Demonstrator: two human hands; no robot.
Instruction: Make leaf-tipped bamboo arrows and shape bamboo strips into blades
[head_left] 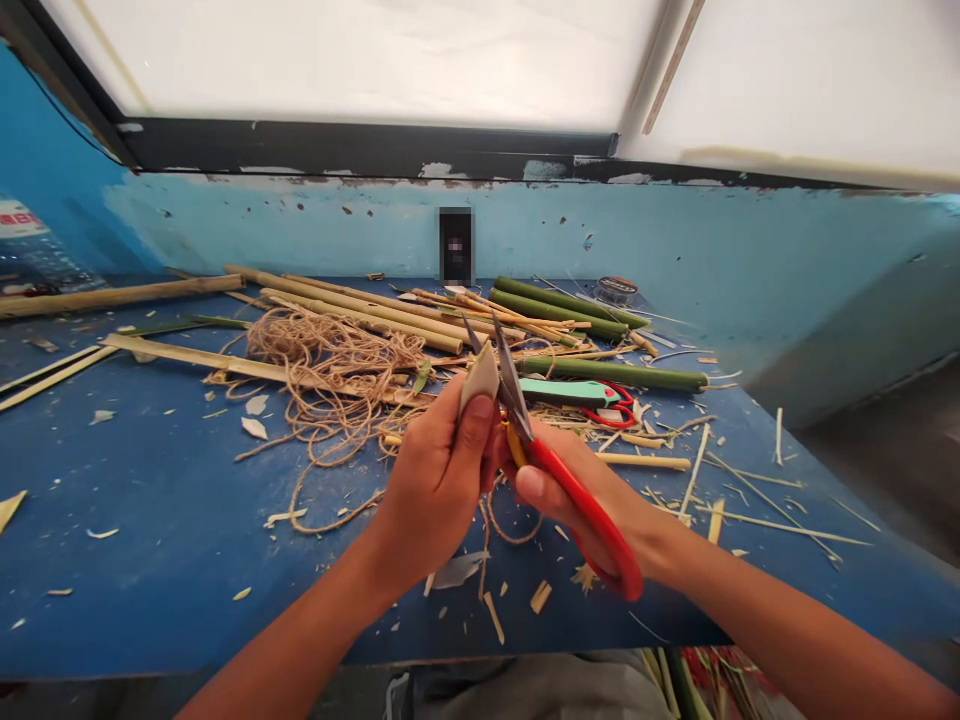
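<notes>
Near the middle of the view, my left hand (435,480) pinches a pale, pointed piece of plant sheath (481,376) between thumb and fingers. My right hand (574,480) is closed around red-handled scissors (585,510), whose blades point up and stand slightly apart beside the pale piece. Something yellow (516,444) shows between the scissors and my right hand's fingers; what it is I cannot make out. Both hands are close together above the blue table (187,560). A loose strand of twine (486,540) hangs or lies below them.
Tangled twine (330,350) lies behind my left hand. Green bamboo (615,373), split canes (375,315) and a mint-green tool (562,391) are behind the scissors. Scraps (540,597) litter the table; a black object (456,245) stands by the wall.
</notes>
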